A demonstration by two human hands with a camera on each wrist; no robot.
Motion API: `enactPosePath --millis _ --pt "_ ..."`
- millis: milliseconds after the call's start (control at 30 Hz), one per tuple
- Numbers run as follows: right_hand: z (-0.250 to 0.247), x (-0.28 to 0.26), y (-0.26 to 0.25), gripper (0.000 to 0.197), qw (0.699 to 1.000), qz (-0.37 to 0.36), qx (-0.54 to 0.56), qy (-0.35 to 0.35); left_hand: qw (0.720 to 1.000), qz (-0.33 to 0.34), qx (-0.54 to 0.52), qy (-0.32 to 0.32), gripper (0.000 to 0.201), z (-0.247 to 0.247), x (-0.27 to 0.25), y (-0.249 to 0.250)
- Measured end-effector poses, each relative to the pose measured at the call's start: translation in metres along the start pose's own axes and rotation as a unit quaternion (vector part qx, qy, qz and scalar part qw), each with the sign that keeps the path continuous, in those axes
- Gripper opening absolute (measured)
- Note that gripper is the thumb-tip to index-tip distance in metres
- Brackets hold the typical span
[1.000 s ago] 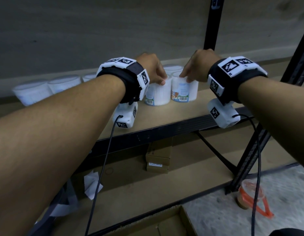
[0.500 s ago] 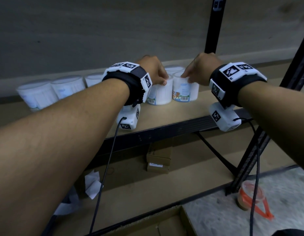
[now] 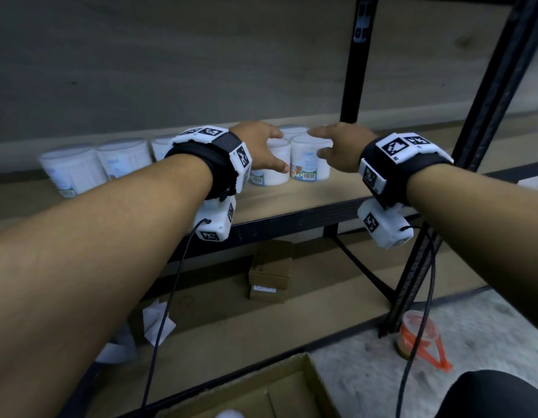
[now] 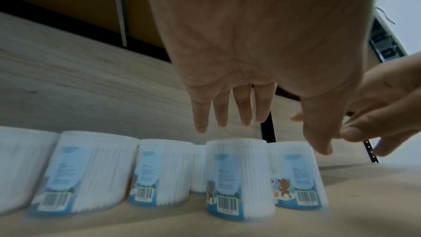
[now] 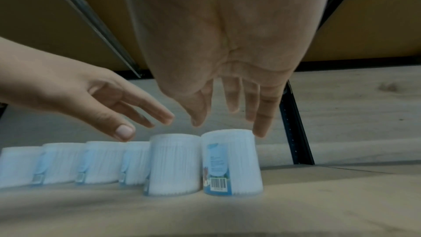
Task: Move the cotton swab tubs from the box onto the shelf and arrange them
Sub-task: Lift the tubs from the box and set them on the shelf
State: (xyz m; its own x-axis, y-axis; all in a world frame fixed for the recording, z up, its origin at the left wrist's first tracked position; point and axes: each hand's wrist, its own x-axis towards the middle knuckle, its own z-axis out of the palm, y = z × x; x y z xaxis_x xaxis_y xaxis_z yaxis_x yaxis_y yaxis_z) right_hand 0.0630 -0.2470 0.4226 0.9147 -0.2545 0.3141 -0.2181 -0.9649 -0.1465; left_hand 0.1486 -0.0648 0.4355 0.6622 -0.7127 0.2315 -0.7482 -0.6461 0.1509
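Observation:
Two white cotton swab tubs stand side by side near the front of the wooden shelf (image 3: 291, 203), the left tub (image 3: 273, 170) and the right tub (image 3: 311, 164). Behind them stands another tub (image 3: 293, 131), and a row of tubs (image 3: 124, 158) runs off to the left. My left hand (image 3: 275, 150) hovers open over the left tub (image 4: 239, 177), its fingers (image 4: 227, 111) straight. Over the right tub (image 5: 230, 161) my right hand (image 3: 317, 143) is spread open, its fingers (image 5: 252, 107) just above the lid. Neither hand holds anything.
A black upright post (image 3: 352, 70) rises behind the tubs and a slanted brace (image 3: 472, 140) stands on the right. An open cardboard box (image 3: 276, 390) lies at the bottom edge. A small carton (image 3: 270, 273) and paper scraps (image 3: 156, 324) lie on the lower board. An orange-taped cup (image 3: 418, 330) stands on the floor.
Both hands have let go of the two front tubs and opened, with the fingers now straight and lifted off the lids. The tubs stay side by side.

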Motion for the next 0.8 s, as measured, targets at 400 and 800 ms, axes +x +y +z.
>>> enactPosePath --millis 400,800 --pt "-0.027 -0.075 -0.007 0.038 0.998 0.001 0.062 0.016 0.994 0.058 -0.078 0.049 0.048 -0.023 -0.074 0.015" --pt "0.009 -0.145 -0.028 0.031 0.989 -0.012 0.148 -0.015 0.975 0.060 -0.212 -0.010 0.025 0.027 -0.160 0.015"
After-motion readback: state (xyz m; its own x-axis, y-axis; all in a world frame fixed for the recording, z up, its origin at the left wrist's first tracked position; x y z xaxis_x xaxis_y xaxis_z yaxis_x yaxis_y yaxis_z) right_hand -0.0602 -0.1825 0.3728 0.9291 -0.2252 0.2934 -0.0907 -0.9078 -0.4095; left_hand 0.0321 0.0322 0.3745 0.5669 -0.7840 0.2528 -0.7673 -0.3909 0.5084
